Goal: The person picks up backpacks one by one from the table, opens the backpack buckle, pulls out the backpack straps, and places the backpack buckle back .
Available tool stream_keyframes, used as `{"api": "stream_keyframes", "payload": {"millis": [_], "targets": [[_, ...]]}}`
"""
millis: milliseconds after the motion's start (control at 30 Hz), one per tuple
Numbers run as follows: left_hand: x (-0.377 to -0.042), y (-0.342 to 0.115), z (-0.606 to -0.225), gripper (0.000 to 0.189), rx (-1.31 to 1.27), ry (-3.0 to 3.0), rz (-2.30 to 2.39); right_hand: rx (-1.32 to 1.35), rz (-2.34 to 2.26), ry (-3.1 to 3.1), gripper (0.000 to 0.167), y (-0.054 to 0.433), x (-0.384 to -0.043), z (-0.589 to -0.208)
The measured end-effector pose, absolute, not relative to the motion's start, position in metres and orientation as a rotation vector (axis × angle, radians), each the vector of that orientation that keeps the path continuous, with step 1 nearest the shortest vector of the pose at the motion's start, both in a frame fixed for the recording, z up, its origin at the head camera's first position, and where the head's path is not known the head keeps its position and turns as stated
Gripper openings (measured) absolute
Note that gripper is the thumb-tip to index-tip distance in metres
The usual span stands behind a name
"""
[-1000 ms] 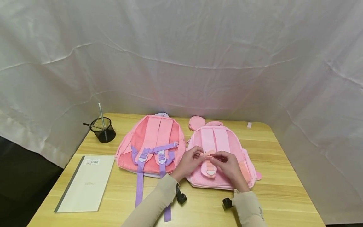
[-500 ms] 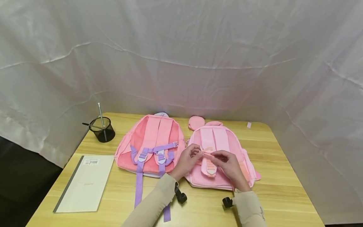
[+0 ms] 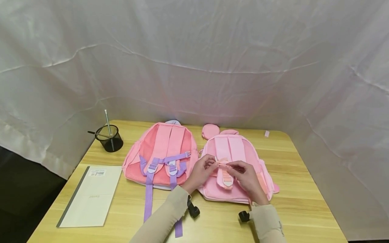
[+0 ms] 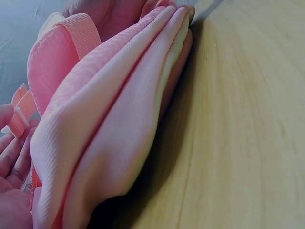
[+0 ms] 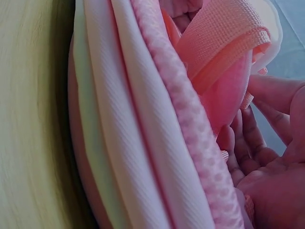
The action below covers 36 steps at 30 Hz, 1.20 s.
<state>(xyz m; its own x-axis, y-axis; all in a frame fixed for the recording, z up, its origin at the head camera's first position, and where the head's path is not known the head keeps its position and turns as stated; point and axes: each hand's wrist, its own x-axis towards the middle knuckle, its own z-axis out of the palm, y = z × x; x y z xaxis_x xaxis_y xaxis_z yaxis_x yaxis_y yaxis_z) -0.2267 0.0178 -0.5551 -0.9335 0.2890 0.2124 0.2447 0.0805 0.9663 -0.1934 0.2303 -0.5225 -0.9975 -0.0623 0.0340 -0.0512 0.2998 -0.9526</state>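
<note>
On the table's right half lies a pale pink backpack (image 3: 247, 148), its straps facing up. Over its lower part, my left hand (image 3: 202, 171) pinches a piece of orange webbing (image 3: 224, 162). In the left wrist view, a small white clip (image 4: 18, 119) sits on the webbing at the fingertips of that hand. My right hand (image 3: 247, 176) pinches the same webbing from the right side. Just below the hands hangs the padded strap end (image 3: 224, 177) with its pale buckle (image 3: 228, 182). The right wrist view shows a loop of orange webbing (image 5: 224, 43) beside the right fingers.
A coral backpack (image 3: 165, 141) with purple straps (image 3: 149, 199) lies close to the left. Further left are a notebook (image 3: 91, 199) and a black mesh pen cup (image 3: 110, 143). A small pink tag (image 3: 266, 133) lies at the back right, before a grey curtain (image 3: 194, 67).
The webbing between my hands has been drawn out flatter, and its loose end now shows above the fingers. The padded strap end has shifted slightly right. Both hands stay nearly in place.
</note>
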Motion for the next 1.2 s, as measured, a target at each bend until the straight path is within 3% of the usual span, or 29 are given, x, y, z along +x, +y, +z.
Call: {"api": "stream_keyframes", "payload": {"millis": [300, 700, 1200], "targets": [[-0.2237, 0.0166, -0.5518, 0.02, 0.592, 2.284, 1.988, -0.181, -1.763, 2.593, 0.028, 0.2263, -0.1955, -0.5253], [-0.2239, 0.0204, -0.5511, 0.02, 0.492, 2.299, 2.024, -0.007, -1.847, 2.515, 0.029, 0.2277, -0.1935, -0.5211], [-0.2247, 0.0175, -0.5524, 0.02, 0.572, 2.29, 1.989, 0.033, -1.921, 2.46, 0.039, 0.2318, -0.195, -0.5212]]}}
